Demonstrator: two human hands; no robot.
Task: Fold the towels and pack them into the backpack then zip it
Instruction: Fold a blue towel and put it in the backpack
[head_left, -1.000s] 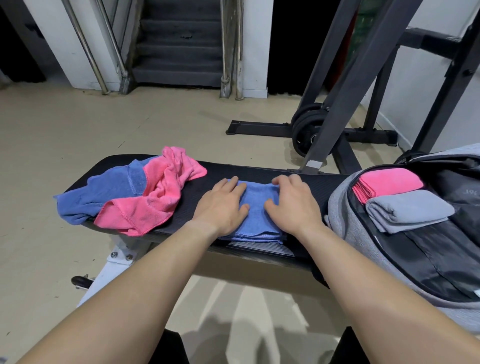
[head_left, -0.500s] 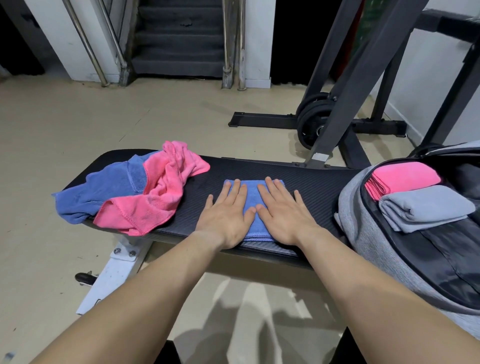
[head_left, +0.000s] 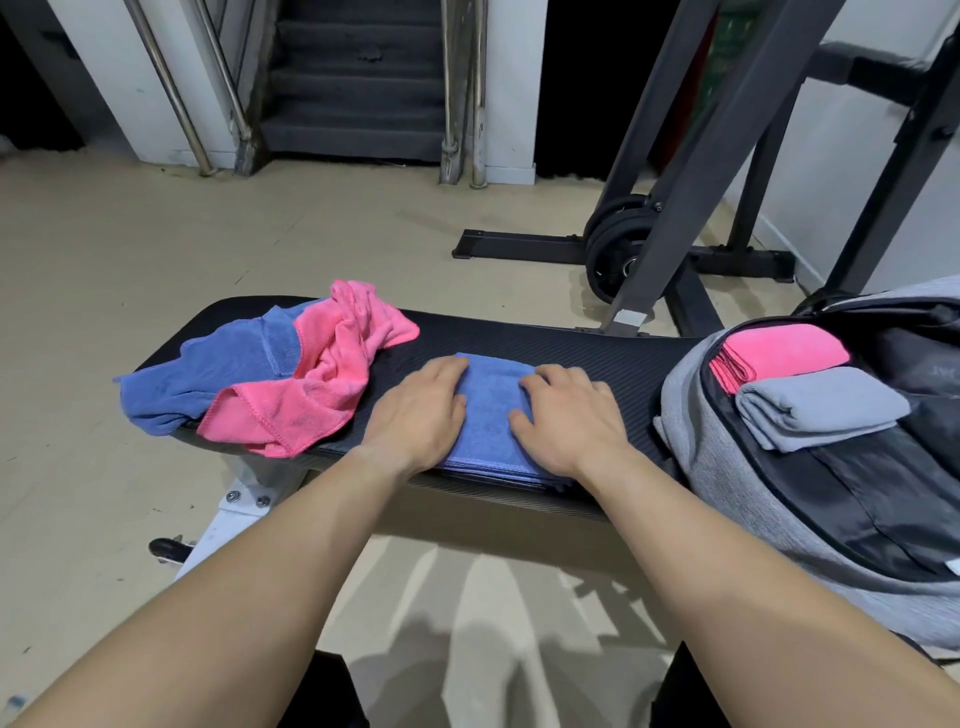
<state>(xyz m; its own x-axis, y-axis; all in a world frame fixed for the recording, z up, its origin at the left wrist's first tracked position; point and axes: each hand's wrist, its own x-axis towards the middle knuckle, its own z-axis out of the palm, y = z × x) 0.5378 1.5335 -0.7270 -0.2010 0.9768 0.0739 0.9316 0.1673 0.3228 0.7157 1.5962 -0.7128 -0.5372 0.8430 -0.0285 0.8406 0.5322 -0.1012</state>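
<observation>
The left hand (head_left: 415, 415) and right hand (head_left: 571, 421), apart, gripped the soft, rectangular blue towel (head_left: 488, 415). It lay on the ribbed black bench (head_left: 597, 358).

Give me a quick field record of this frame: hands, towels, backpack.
left hand: on the left side of the folded blue towel, fingers bent
right hand: on its right side, fingers bent; grip unclear
folded blue towel: flat on the bench, between the pile and the backpack
pile: unfolded blue towel and unfolded pink towel crumpled at the bench's left end, pink partly on top
backpack: unzipped, open
packed: folded pink towel and folded gray towel inside, touching
</observation>
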